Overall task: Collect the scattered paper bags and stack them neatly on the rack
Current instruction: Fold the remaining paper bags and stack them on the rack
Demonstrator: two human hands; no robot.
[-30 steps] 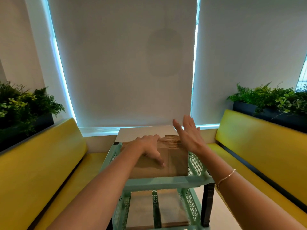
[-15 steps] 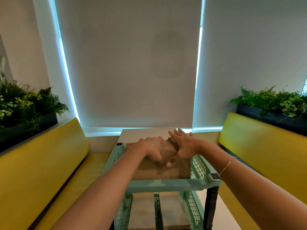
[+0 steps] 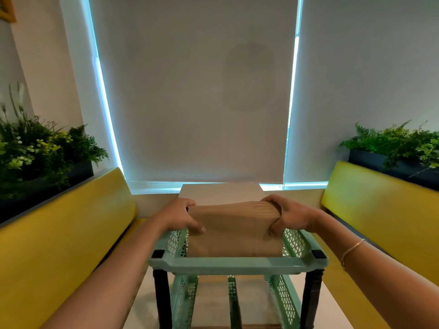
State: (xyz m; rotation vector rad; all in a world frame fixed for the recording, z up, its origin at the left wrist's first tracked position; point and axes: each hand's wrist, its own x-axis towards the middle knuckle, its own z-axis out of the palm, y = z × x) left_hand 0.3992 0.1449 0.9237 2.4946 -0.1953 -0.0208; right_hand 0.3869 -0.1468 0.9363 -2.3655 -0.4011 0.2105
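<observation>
Fingers round one bag stack, apparently

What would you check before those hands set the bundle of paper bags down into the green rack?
1. Left hand grips the stack of paper bags at its left edge: ok.
2. Right hand grips the right edge: ok.
3. Stack over the rack's top tray, between its side walls: ok.
4. Bag edges squared up: not ok; the far end fans out and the stack bows.
5. Tray floor beneath free of other things: cannot tell, the stack hides it.
6. Near end resting on the tray: cannot tell.
</observation>
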